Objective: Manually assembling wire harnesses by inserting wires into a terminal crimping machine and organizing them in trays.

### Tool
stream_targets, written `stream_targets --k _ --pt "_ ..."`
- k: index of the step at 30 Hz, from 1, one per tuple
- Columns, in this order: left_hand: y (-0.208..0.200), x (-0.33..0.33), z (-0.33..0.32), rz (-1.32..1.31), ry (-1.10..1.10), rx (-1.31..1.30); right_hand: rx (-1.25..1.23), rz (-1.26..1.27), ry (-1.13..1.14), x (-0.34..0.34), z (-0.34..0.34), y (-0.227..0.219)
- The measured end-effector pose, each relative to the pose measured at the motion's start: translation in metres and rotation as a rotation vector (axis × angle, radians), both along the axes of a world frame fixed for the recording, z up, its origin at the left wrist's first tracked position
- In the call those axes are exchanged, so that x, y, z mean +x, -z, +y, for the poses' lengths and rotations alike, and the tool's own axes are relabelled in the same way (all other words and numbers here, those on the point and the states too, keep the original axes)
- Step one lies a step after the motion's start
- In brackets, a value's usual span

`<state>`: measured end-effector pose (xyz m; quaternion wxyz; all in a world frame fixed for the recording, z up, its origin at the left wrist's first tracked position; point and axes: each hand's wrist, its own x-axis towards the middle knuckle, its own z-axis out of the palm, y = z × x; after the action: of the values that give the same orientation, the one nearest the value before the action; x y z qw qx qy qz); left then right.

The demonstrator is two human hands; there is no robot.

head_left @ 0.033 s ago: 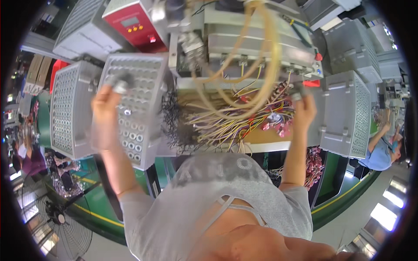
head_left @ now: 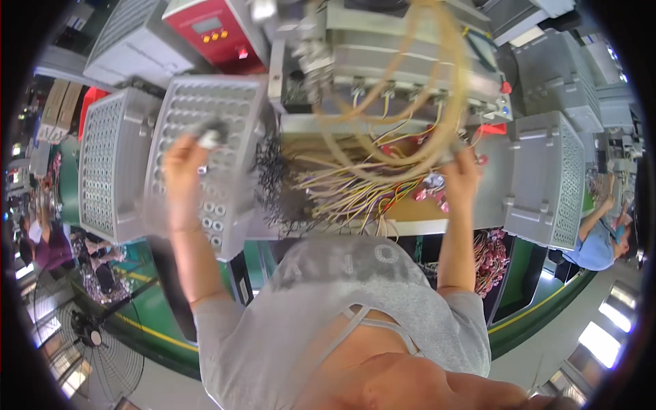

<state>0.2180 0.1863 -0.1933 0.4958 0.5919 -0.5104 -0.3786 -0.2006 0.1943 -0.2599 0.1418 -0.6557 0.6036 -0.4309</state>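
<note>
1. Gripping a small grey part (head_left: 208, 133), the left hand (head_left: 183, 160) is pressing it against the perforated panel (head_left: 205, 143); its fingers are curling closed around the part, though motion blur is hiding exactly how they are wrapping it.
2. Risking a slip: the hand is blurring with movement, so the part is likely being worked fast, and it could be dropping out of the fingers or missing its hole in the panel.
3. Reaching up and forward, the left forearm is crossing the panel's lower half, wrist bending slightly back, elbow staying low near the grey shirt (head_left: 328, 301).
4. Crowding the middle, a tangle of yellow and red wires (head_left: 355, 191) is spilling from the grey unit (head_left: 396, 61); a snagged sleeve or wrist could be tugging leads out of their terminals.
5. Holding the thick tan hoses (head_left: 410, 147), the right hand (head_left: 463, 174) is closing its fingers over the loop where it is sagging lowest, just beside the pink connectors (head_left: 432, 186).
6. Pulling too hard here could be straining the hose fittings on the unit, or dragging the loop across the loose wires.
7. Stretching nearly straight upward, the right arm is rising from the shoulder with the wrist turning inward, the finned casing (head_left: 547, 178) standing just to its right.
</note>
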Motion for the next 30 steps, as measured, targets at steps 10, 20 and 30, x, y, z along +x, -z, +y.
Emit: stream_targets --k 10,20,30 --pt "0.117 -0.054 0.048 0.09 0.04 0.229 0.225 0.269 -0.852 0.153 -0.019 0.039" --pt "0.099 -0.074 0.044 -0.039 0.036 0.008 0.605 -0.1 -0.624 0.135 -0.02 0.026" --pt "0.092 0.008 0.032 -0.827 -0.278 -0.244 0.517 -0.322 -0.669 0.165 -0.022 0.013"
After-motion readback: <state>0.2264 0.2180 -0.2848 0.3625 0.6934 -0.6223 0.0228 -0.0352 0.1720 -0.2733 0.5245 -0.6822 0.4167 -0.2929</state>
